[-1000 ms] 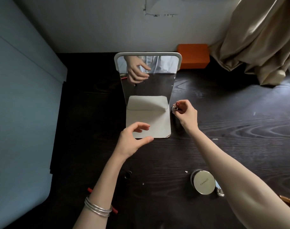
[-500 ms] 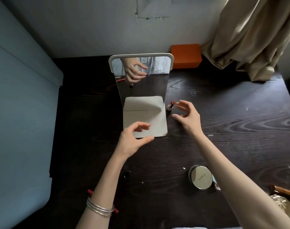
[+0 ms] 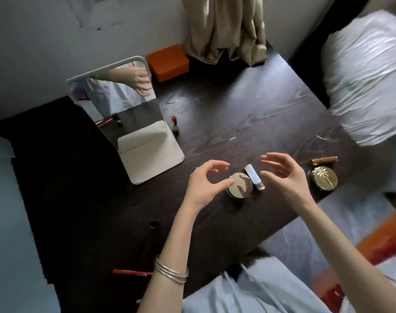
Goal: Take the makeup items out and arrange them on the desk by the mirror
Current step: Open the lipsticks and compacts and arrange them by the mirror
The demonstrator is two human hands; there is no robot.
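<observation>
At the far left of the dark desk [image 3: 249,105] the standing mirror [image 3: 115,105] leans on its pale base, and an uncapped lipstick [image 3: 175,124] stands upright just beside that base, already placed. Nearer the person, the left hand [image 3: 206,184] hovers with fingers loosely curved and parted, holding nothing, its thumb tip over the left rim of the round gold compact [image 3: 239,185]. Just right of the compact lies a silver tube [image 3: 255,177], its long axis running away from the person. The right hand [image 3: 285,175] hangs empty and wide beside it, probably the nearer one to take the tube. Farther right sit a second compact [image 3: 324,181] and a gold tube [image 3: 323,160].
</observation>
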